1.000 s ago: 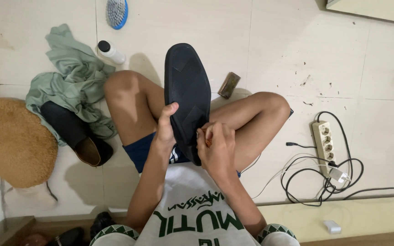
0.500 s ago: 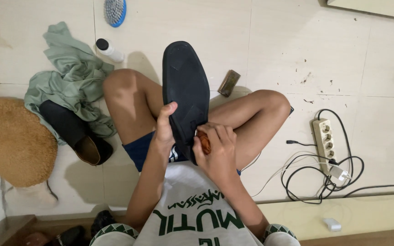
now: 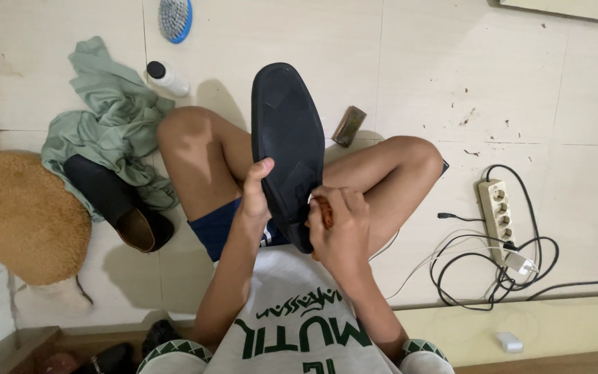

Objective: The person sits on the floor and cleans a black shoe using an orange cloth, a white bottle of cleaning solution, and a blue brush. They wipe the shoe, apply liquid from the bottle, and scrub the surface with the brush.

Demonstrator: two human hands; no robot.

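I sit on the floor with my knees apart and hold a black shoe (image 3: 288, 131) between them, sole facing up and toe pointing away. My left hand (image 3: 254, 197) grips the shoe's left edge near the heel, thumb on the sole. My right hand (image 3: 340, 232) is closed around a small brown brush (image 3: 322, 211), which is pressed against the right side of the heel. Most of the brush is hidden by my fingers.
A second black shoe (image 3: 115, 204) lies to the left on a green cloth (image 3: 112, 125), beside a tan round mat (image 3: 22, 215). A white bottle (image 3: 167, 77), a blue brush (image 3: 174, 17) and a brown block (image 3: 349, 126) lie farther off. A power strip (image 3: 496, 211) with cables (image 3: 479, 273) is on the right.
My right hand with the brush has shifted slightly along the shoe's heel. My left hand keeps the same grip and the shoe stays about where it was.
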